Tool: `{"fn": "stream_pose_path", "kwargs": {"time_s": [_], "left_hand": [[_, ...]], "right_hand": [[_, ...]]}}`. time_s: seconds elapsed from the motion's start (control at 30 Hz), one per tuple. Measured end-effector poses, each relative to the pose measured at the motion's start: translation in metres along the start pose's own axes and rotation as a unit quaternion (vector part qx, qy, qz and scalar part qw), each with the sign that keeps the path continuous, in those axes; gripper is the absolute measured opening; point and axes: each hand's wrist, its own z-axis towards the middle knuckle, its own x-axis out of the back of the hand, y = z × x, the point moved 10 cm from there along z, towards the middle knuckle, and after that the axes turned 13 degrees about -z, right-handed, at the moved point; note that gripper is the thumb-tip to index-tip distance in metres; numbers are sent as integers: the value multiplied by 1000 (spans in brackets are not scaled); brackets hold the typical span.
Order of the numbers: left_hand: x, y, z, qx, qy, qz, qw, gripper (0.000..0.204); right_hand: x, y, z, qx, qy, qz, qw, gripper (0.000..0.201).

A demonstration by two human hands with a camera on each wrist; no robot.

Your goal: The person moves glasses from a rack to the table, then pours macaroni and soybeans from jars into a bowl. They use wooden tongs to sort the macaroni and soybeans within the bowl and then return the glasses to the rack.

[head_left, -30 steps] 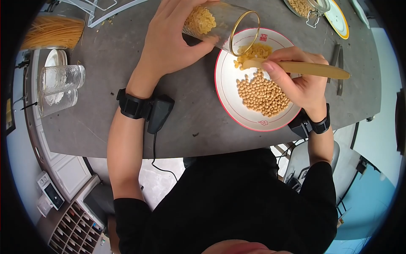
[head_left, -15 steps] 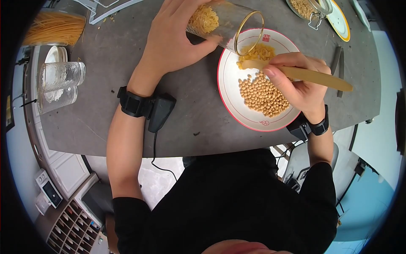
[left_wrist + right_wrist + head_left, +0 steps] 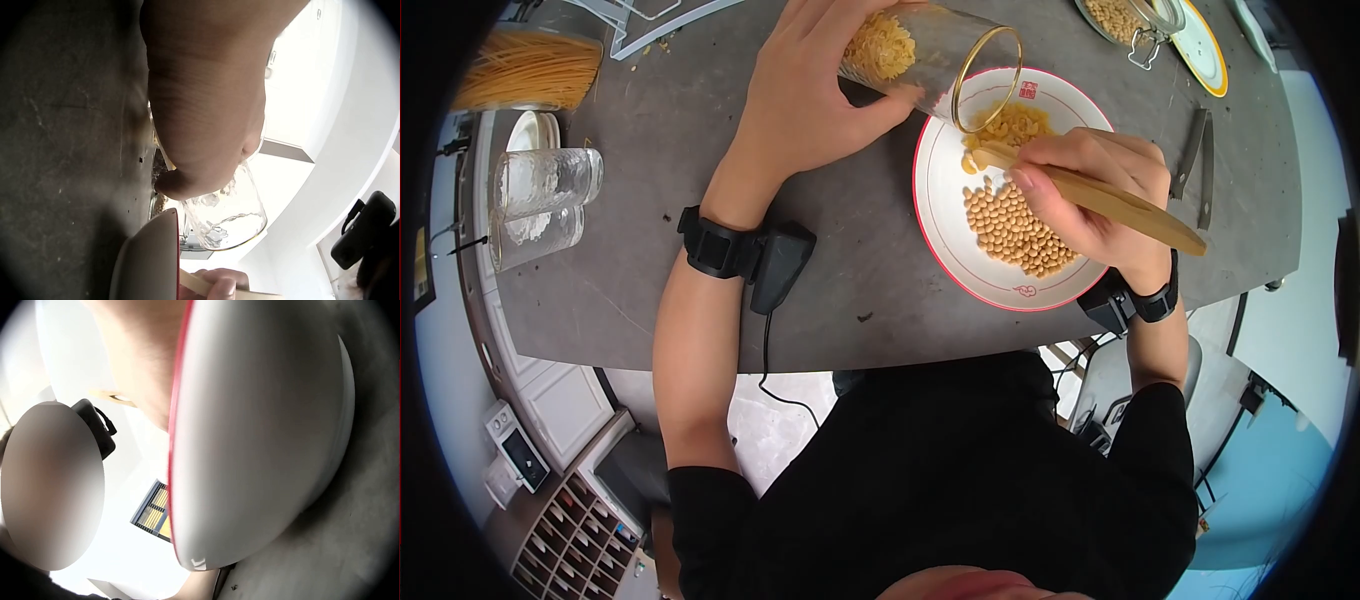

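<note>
In the head view, the left hand (image 3: pixel 810 100) grips a gold-rimmed glass (image 3: pixel 935 50) tilted on its side, its mouth over the upper left rim of a white bowl (image 3: pixel 945 230). Yellow pasta pieces (image 3: pixel 882 48) lie toward the closed end of the glass. The right hand (image 3: pixel 1100 195) pinches a wooden utensil (image 3: pixel 1130 208), whose tip is among the yellow pieces (image 3: pixel 1012 125) in the bowl. Below them lies a heap of round beige beans (image 3: pixel 1015 235). The bowl's outer wall (image 3: pixel 250 437) hides most of the right hand in the right wrist view.
Clear glasses (image 3: pixel 540 215) and a container of spaghetti (image 3: pixel 530 70) stand at the left. Metal tongs (image 3: pixel 1205 165) lie right of the bowl. At the upper right are an open jar of beans (image 3: pixel 1115 18) and a yellow-rimmed plate (image 3: pixel 1200 50). A white rack (image 3: pixel 622 30) stands at the upper left.
The right hand has turned the wooden utensil so its handle end points lower and its tip sits further left. Since the earliest frame, the left hand, glass and bowl appear slightly further right.
</note>
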Motion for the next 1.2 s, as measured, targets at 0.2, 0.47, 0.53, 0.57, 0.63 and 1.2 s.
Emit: {"fn": "stream_pose_path", "kwargs": {"time_s": [0.2,0.47,0.53,0.57,0.63,1.2], "left_hand": [[0,-1,0,5,-2,-6,1000,63],[-5,-1,-5,-19,-5,27,999,68],[-6,-3,-6,-16,-9,22,1000,69],[-7,-3,-8,-16,-9,22,1000,69],[0,-19,-11,50,30,-56,997,69],[5,-11,-3,36,10,-23,999,70]], "right_hand": [[3,1,0,6,-6,23,1000,11],[36,36,-19,-145,239,236,931,8],[38,43,-24,-101,203,235,945,10],[35,37,-22,-55,164,235,956,13],[33,39,-16,-70,140,274,949,17],[-1,-10,-2,74,-8,32,997,17]]}}
